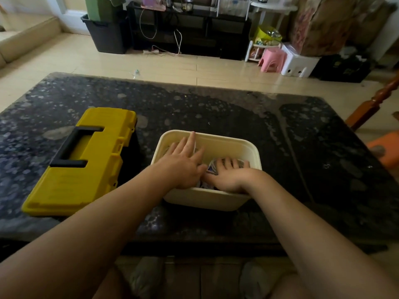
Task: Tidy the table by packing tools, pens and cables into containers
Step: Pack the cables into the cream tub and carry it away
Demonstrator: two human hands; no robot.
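Two forearms (121, 212) reach out from the near edge of the desk (237, 108) into a cream tub (248, 145) set just in front of the person. The left hand (183, 162) lies inside it with its fingers (192, 139) straight and spread, gripping nothing. The right hand (228, 175) sits beside it, the two thumbs almost touching, fingers laid flat over the contents (210, 167) as if pressing them down. What is in there is hard to make out, just blue and white scraps between the hands, so I cannot tell pens from cables.

To the left, just beside the tub, stands a yellow toolbox (86, 160) with its lid down and black handle folded flat.

No loose tools, pens or cables show anywhere else on the desk. To my eye the packing is nearly done: the tools look boxed, the small things are in the tub, and only settling them is left.
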